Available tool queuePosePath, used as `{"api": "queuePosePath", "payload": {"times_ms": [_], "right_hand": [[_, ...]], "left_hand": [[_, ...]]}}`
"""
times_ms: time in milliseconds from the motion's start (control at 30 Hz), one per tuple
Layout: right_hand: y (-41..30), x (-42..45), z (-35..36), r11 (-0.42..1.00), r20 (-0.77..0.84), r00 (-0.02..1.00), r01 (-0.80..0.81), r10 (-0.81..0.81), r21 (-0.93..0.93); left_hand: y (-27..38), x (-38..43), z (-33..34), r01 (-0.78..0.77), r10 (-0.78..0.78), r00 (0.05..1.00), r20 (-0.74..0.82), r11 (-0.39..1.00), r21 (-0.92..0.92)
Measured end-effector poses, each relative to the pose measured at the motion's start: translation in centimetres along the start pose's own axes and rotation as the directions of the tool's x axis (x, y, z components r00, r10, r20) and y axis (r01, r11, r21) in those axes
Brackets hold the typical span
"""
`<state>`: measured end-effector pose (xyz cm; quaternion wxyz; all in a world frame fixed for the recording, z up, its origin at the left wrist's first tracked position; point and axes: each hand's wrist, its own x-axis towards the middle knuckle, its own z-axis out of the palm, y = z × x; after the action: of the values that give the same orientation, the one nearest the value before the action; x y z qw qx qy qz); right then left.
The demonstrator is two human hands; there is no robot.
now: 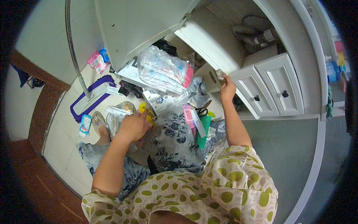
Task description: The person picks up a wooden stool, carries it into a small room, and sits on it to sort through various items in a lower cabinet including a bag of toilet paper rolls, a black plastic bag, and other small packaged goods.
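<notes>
My left hand [133, 126] is closed around a yellow packet [147, 113] that bears dark writing. At the front edge of the white cabinet shelf [207, 51], my right hand [228, 89] pinches a small crumpled whitish cloth [219, 74]. Between my hands, a clear plastic bag [156, 65] of white and pink packs lies on a white printed box [130, 73]. Below my right hand are a pink packet [190, 117] and a green flat item [203, 131], beside grey plastic bags.
A flat mop with a purple pad [77, 107] stands to the left, near a blue-and-white packet [85, 125]. An open cabinet door [139, 25] hangs above the pile. Two white drawers [267, 89] are at right. Pipes [260, 37] show inside the cabinet.
</notes>
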<state>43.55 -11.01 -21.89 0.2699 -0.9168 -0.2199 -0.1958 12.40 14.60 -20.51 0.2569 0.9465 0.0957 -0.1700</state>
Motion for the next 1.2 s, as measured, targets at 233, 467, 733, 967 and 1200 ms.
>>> {"api": "queuePosePath", "payload": {"times_ms": [233, 467, 733, 967, 1200], "right_hand": [[-1.4, 3.6, 1.1, 0.989, -0.055, 0.998, -0.034, 0.027, -0.147], [0.4, -2.8, 1.2, 0.995, -0.037, 0.998, -0.045, 0.041, -0.093], [2.8, -7.1, -4.8, -0.062, 0.563, 0.671, -0.616, 0.483, 0.786], [4.3, -8.8, -8.9, -0.394, 0.686, 0.557, -0.563, 0.469, 0.727], [-0.1, -7.0, -15.4, 0.316, 0.206, 0.779, -0.461, 0.593, 0.829]], "left_hand": [[0.0, 0.3, 0.0, -0.024, 0.024, 1.000, -0.018, 1.000, -0.010], [-0.5, 0.0, 0.3, -0.021, 0.021, 1.000, -0.005, 0.999, 0.039], [-0.4, 0.6, -0.1, -0.020, 0.020, 0.999, 0.049, 1.000, 0.003], [0.6, 1.0, -0.6, -0.064, 0.064, 0.997, -0.039, 0.998, -0.006], [0.5, 0.2, -1.0, 0.018, -0.008, 0.994, 0.106, 0.996, -0.089]]}}
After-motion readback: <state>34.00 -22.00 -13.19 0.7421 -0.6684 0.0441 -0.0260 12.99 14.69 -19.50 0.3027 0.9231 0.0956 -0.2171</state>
